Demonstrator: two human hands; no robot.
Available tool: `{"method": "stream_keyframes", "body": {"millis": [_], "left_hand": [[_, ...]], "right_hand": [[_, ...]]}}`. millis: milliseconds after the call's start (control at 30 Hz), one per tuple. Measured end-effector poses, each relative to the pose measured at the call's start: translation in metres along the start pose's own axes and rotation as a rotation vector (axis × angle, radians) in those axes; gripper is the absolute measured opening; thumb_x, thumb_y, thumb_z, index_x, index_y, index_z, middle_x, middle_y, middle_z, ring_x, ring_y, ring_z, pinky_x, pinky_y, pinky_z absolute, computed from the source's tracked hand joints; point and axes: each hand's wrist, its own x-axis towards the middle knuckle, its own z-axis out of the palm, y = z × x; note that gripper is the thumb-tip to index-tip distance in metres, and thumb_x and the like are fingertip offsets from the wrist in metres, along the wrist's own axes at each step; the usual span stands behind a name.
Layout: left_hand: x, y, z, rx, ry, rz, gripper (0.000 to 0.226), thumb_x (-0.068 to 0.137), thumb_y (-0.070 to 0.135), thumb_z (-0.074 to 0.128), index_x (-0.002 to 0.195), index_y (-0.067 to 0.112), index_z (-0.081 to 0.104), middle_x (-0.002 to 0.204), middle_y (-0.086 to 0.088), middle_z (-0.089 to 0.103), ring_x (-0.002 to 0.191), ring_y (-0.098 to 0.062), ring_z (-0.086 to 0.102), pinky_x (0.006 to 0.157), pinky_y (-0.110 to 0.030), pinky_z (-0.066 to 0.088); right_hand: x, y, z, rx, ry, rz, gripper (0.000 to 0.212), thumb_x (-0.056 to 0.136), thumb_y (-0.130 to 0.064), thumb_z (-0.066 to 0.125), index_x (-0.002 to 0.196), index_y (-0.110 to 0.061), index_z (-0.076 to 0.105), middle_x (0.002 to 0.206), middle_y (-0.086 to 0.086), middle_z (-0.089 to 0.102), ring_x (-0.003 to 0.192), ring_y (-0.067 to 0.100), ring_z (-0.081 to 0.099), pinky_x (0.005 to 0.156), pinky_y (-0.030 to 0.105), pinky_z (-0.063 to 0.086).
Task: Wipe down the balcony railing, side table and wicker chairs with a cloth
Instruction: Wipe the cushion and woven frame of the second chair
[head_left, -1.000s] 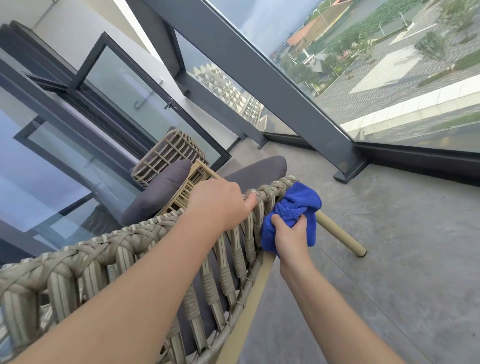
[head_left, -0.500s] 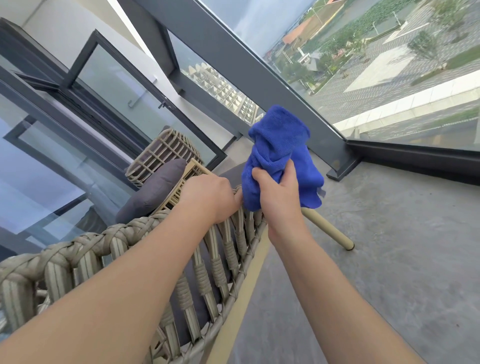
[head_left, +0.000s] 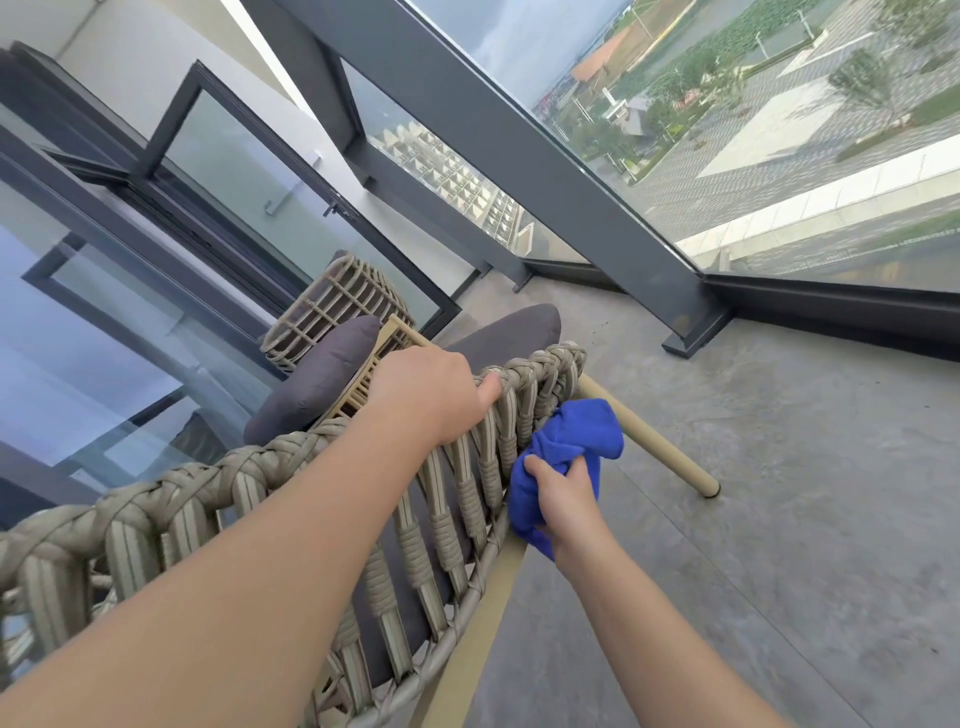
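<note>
A wicker chair (head_left: 218, 499) with a braided top rim and dark grey cushions fills the lower left. My left hand (head_left: 431, 395) grips the rim near its right end. My right hand (head_left: 563, 493) holds a bunched blue cloth (head_left: 576, 441) pressed against the outer side of the woven backrest, just below the rim. A tan chair leg (head_left: 649, 436) slants out behind the cloth. The dark grey balcony railing (head_left: 519, 135) with glass panels runs across the upper right. A wicker side table (head_left: 332, 306) stands beyond the chair.
Grey concrete floor (head_left: 753, 545) spreads to the right of the chair. A railing post foot (head_left: 693, 335) is bolted to the floor ahead. Glass doors and an open window frame (head_left: 171, 156) line the left side.
My right hand lifted the cloth high above the rim half a second ago and has now brought it back down against the backrest side. My left hand has stayed on the rim.
</note>
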Motion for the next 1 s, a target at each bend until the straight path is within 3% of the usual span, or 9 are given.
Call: {"method": "stream_keyframes", "body": {"millis": [100, 167, 233, 333, 467, 600, 767, 933, 1000], "left_hand": [[0.0, 0.0, 0.0, -0.007, -0.003, -0.007, 0.06, 0.105, 0.059, 0.025, 0.072, 0.014, 0.047, 0.075, -0.006, 0.048, 0.077, -0.028, 0.051, 0.066, -0.034, 0.039], [0.0, 0.001, 0.0, -0.013, -0.009, -0.005, 0.06, 0.106, 0.059, 0.025, 0.069, 0.015, 0.044, 0.071, -0.004, 0.045, 0.076, -0.028, 0.051, 0.065, -0.034, 0.039], [-0.001, 0.0, 0.0, -0.011, -0.006, -0.004, 0.06, 0.106, 0.058, 0.025, 0.07, 0.015, 0.044, 0.071, -0.004, 0.045, 0.075, -0.027, 0.051, 0.065, -0.034, 0.038], [-0.001, 0.0, 0.001, -0.013, 0.004, -0.001, 0.059, 0.105, 0.058, 0.025, 0.075, 0.014, 0.049, 0.077, -0.005, 0.049, 0.077, -0.027, 0.05, 0.067, -0.034, 0.038], [0.001, 0.002, 0.0, -0.012, 0.0, -0.002, 0.059, 0.105, 0.059, 0.025, 0.079, 0.013, 0.052, 0.08, -0.006, 0.052, 0.077, -0.026, 0.051, 0.067, -0.034, 0.039], [0.002, 0.001, 0.0, -0.001, 0.007, 0.01, 0.058, 0.105, 0.059, 0.025, 0.077, 0.014, 0.049, 0.093, -0.011, 0.065, 0.083, -0.03, 0.058, 0.068, -0.034, 0.039], [0.002, 0.001, 0.0, 0.028, -0.006, 0.036, 0.058, 0.107, 0.057, 0.024, 0.097, 0.014, 0.062, 0.113, -0.014, 0.07, 0.106, -0.033, 0.065, 0.074, -0.035, 0.04], [0.002, 0.003, 0.0, 0.02, 0.001, 0.016, 0.061, 0.105, 0.061, 0.023, 0.074, 0.014, 0.047, 0.08, -0.007, 0.057, 0.083, -0.031, 0.059, 0.065, -0.034, 0.039], [0.002, 0.002, 0.0, 0.011, -0.01, 0.008, 0.061, 0.106, 0.06, 0.023, 0.071, 0.015, 0.044, 0.072, -0.004, 0.049, 0.078, -0.029, 0.054, 0.064, -0.034, 0.039]], "right_hand": [[-0.003, -0.006, 0.006, -0.09, 0.016, -0.097, 0.053, 0.098, -0.018, 0.063, 0.147, -0.024, 0.044, 0.133, 0.003, 0.057, 0.098, 0.012, 0.058, 0.07, 0.025, 0.044], [-0.003, -0.011, 0.004, -0.109, -0.009, -0.122, 0.047, 0.098, -0.018, 0.062, 0.143, -0.025, 0.047, 0.126, 0.001, 0.06, 0.096, 0.008, 0.058, 0.064, 0.02, 0.041], [-0.006, -0.017, 0.002, -0.088, -0.031, -0.147, 0.041, 0.099, -0.017, 0.061, 0.138, -0.025, 0.05, 0.123, -0.001, 0.062, 0.109, 0.016, 0.061, 0.074, 0.023, 0.046], [-0.011, -0.028, 0.007, -0.001, -0.04, -0.145, 0.039, 0.098, -0.02, 0.061, 0.135, -0.029, 0.052, 0.123, -0.002, 0.064, 0.117, 0.021, 0.061, 0.096, 0.041, 0.053], [-0.017, -0.042, 0.017, 0.113, -0.011, -0.172, 0.037, 0.097, -0.022, 0.064, 0.132, -0.031, 0.055, 0.121, -0.002, 0.066, 0.111, 0.019, 0.063, 0.087, 0.04, 0.056], [-0.028, -0.06, 0.024, 0.165, -0.016, -0.28, 0.034, 0.094, -0.02, 0.066, 0.125, -0.032, 0.06, 0.119, -0.007, 0.07, 0.112, 0.015, 0.066, 0.105, 0.045, 0.052], [-0.038, -0.083, 0.021, 0.134, -0.104, -0.439, 0.026, 0.094, -0.013, 0.064, 0.116, -0.025, 0.066, 0.109, -0.003, 0.074, 0.104, 0.015, 0.07, 0.095, 0.032, 0.056], [-0.025, -0.062, 0.009, 0.152, 0.132, -0.333, 0.022, 0.093, -0.018, 0.063, 0.113, -0.027, 0.066, 0.103, -0.007, 0.073, 0.098, 0.012, 0.068, 0.091, 0.036, 0.054], [-0.018, -0.044, -0.002, 0.118, 0.215, -0.256, 0.018, 0.096, -0.019, 0.061, 0.114, -0.022, 0.062, 0.096, -0.008, 0.07, 0.091, 0.011, 0.066, 0.08, 0.032, 0.051]]}}
